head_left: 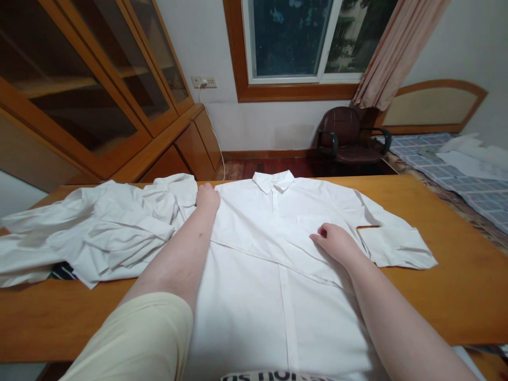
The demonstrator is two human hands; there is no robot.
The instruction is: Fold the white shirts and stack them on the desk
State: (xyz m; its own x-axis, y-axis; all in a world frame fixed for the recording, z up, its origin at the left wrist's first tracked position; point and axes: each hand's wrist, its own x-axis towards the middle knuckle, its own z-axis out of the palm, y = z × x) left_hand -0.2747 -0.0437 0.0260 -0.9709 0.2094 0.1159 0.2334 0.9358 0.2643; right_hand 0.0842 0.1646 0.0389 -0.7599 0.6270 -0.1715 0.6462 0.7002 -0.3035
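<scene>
A white button-front shirt (254,296) lies spread on the wooden table, its collar at the far edge and its hem towards me. One sleeve is laid slantwise across the chest; the other sleeve (400,246) sticks out to the right, bent. At the shirt's left shoulder my left hand (207,197) is closed on the edge of the fabric. My right hand (336,242) is over the right side of the chest, fingers loosely curled with thumb and forefinger apart, nothing held in it. Whether its underside touches the cloth is hidden.
Crumpled white garments (115,227) are heaped on the table's left, with a dark striped piece beneath. The wooden table (448,286) extends rightward. Beyond stand a glass-fronted cabinet (159,127), a brown armchair (343,135) and a bed (472,169) with a checked cover.
</scene>
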